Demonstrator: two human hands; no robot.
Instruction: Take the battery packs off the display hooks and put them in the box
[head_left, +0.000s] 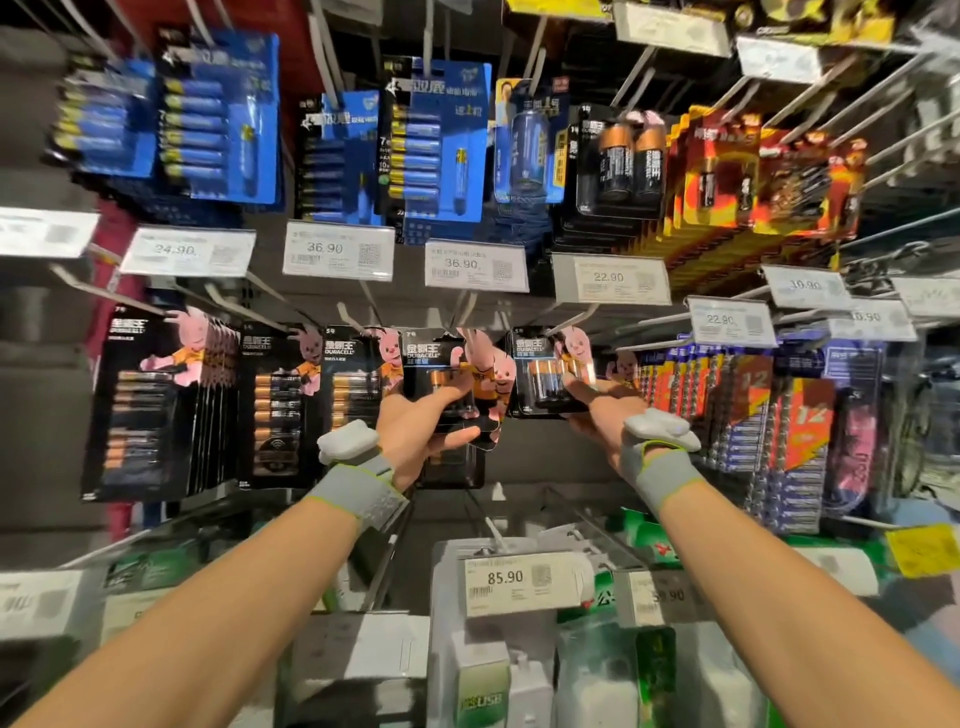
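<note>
Upper level: battery packs (441, 150) hang side by side on display hooks (631, 73). A line of price tags (337, 250) runs directly beneath them.

Middle level: a second row of hooks carries Duracell stacks (140, 395) from far left to centre. The left hand (415, 431) grips the centre Duracell pack (441, 374) by its lower part, in front of the stack behind it. Just to the right, the right hand (602, 421) grips the right Duracell pack (545, 374) at its lower edge. The two held packs sit side by side, near each other. Further stacks (753, 415) hang to the right of them.

Lower level: the 85.90 price tag (519, 584) sits below and between the hands, in front of boxed goods (483, 686).
</note>
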